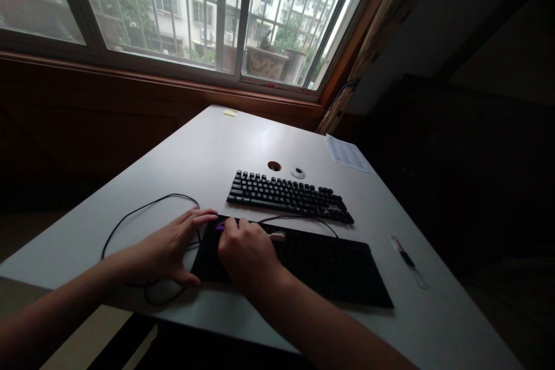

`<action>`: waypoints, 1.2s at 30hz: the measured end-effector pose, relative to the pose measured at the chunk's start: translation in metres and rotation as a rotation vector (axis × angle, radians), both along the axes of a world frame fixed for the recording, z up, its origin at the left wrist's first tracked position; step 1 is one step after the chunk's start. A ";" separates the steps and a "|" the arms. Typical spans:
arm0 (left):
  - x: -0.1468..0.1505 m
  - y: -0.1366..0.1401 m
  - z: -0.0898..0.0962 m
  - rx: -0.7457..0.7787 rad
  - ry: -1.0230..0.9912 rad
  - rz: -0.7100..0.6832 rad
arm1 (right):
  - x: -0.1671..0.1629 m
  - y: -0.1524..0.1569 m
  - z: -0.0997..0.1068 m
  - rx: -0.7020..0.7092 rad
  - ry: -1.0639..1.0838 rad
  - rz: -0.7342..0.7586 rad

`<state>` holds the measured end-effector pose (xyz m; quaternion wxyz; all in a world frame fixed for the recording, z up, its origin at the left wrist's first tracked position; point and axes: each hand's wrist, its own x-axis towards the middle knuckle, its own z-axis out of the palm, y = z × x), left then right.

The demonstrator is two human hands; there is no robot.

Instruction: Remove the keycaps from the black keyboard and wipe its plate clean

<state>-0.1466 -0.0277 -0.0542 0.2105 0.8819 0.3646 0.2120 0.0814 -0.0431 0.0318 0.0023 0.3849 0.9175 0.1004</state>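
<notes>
A black keyboard (329, 266) lies flat near the front of the white table. My left hand (173, 245) is at its left end with the fingers spread, the index fingertip by the top corner and the thumb by the lower edge. Over the keyboard's upper left part, my right hand (247, 248) is closed round a small brush-like tool. The tool's purple end (221, 225) shows left of the fingers, and its pale end (277, 236) sticks out on the right. My fist hides its middle and the keys beneath.
A second black keyboard (281, 193) lies behind, with a cable between the two. A looped black cable (130, 214) is on the left. A slim clear-and-black tool (407, 260) lies right. Further back are a table hole (274, 166), a round grommet (298, 173) and a paper sheet (349, 154).
</notes>
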 end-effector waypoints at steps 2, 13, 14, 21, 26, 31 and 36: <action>0.000 0.000 0.000 0.009 0.007 -0.004 | 0.000 -0.007 -0.007 0.042 0.002 -0.006; 0.001 0.000 0.000 0.057 0.006 -0.021 | 0.026 -0.007 -0.014 0.154 0.010 0.155; 0.001 0.000 0.000 0.056 0.011 -0.022 | 0.029 -0.008 -0.016 0.176 0.017 0.165; 0.001 0.000 0.001 0.036 0.034 -0.010 | 0.054 -0.006 -0.020 0.213 0.019 0.244; 0.001 0.001 0.002 0.004 -0.022 0.004 | 0.097 0.001 -0.016 0.106 0.026 0.129; -0.001 0.001 0.003 -0.003 -0.021 -0.007 | 0.139 0.003 -0.015 0.021 0.128 0.049; -0.002 0.002 0.004 0.007 -0.023 -0.004 | 0.172 0.003 -0.017 -0.012 0.147 -0.006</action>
